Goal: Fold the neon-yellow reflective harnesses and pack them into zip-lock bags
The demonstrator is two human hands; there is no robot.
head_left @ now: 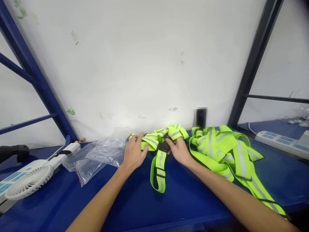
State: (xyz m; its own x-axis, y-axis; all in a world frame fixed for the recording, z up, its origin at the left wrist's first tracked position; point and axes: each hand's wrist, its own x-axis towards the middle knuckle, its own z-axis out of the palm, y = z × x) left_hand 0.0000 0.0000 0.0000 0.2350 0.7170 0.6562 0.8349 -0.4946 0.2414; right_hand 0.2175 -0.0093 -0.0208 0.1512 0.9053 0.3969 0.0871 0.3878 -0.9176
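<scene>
A neon yellow-green reflective harness (160,161) with silver stripes rests on the blue table, one looped strap with a black slider pointing towards me. On its left part, my left hand (134,150) has its fingers curled over the bunched straps, the thumb along their near edge. My right hand (178,150) grips the harness at its black joining piece (163,145), thumb on top; the other fingers are partly hidden beneath the straps. Right of this hand lies a large tangled pile of similar reflective straps (217,146), one long end trailing towards the front right.
Clear plastic bags (96,158) lie left of my left hand. A white fan (30,182) and a power strip (14,180) are farther left. Another power strip (282,140) stands at the right. Behind the table (145,206) rises a white wall, with metal frame posts on both sides.
</scene>
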